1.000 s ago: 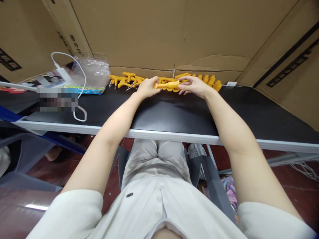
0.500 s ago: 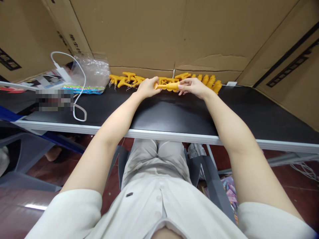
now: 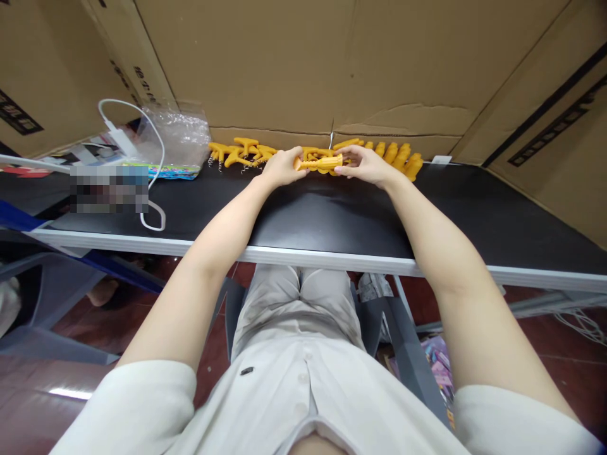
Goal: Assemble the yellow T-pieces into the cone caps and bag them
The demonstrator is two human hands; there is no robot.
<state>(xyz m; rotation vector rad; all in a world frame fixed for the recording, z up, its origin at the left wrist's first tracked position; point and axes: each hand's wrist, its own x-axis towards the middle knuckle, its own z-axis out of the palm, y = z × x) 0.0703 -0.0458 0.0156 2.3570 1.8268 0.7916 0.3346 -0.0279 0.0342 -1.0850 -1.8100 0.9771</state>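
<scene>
A yellow plastic corkscrew body (image 3: 329,162) lies sideways between my two hands, over the far part of the table. My left hand (image 3: 282,167) is closed on its rounded left end. At its ribbed right end, the thumb and fingers of my right hand (image 3: 365,167) are closed around the tip. Just behind and to the left lie several yellow T-shaped corkscrew handles (image 3: 237,153) with thin metal spirals. Beyond my right hand stands a row of several similar yellow bodies (image 3: 402,156). Some yellow pieces behind the held one are partly hidden.
Cardboard walls (image 3: 284,69) enclose the black table (image 3: 327,215) at the back and sides. At left are a clear plastic bag (image 3: 177,136), a white cable (image 3: 164,142) and a blurred-out patch. A small white piece (image 3: 441,160) lies at back right. A metal edge (image 3: 332,256) runs along the front.
My right hand's fingers have shifted their grip around the body's right end, and the thumb now shows below it. My left hand keeps its hold in nearly the same place.
</scene>
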